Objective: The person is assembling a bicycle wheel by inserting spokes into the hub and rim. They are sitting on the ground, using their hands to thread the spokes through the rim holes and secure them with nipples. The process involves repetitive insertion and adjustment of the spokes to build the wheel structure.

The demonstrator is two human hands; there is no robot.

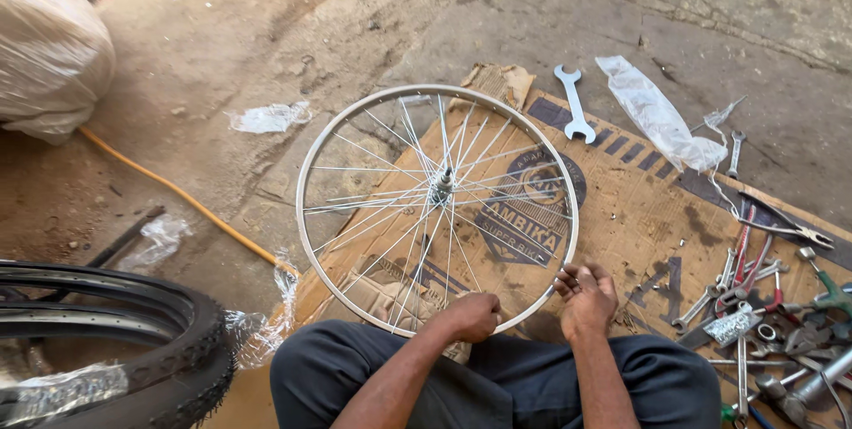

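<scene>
Directly ahead of hands (528, 309): wheel rim (306, 181)

Both hands, left hand (472, 315) & right hand (586, 298), on bike wheel rim (306, 176)

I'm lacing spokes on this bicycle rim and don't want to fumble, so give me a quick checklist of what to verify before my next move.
1. Rim lies flat on the cardboard: ok, near edge by your knees.
2. Left hand steadies the near rim edge: ok, it rests on the rim.
3. Right hand holds a spoke or nipple: cannot tell, the fingers are curled at the rim.
4. Hub centred, spokes fanning out: ok.
5. Tools within reach: ok, the tool pile is at your right, the open-ended spanner lies beyond the rim.
6. Small loose parts on the cardboard: cannot tell, too small.
</scene>
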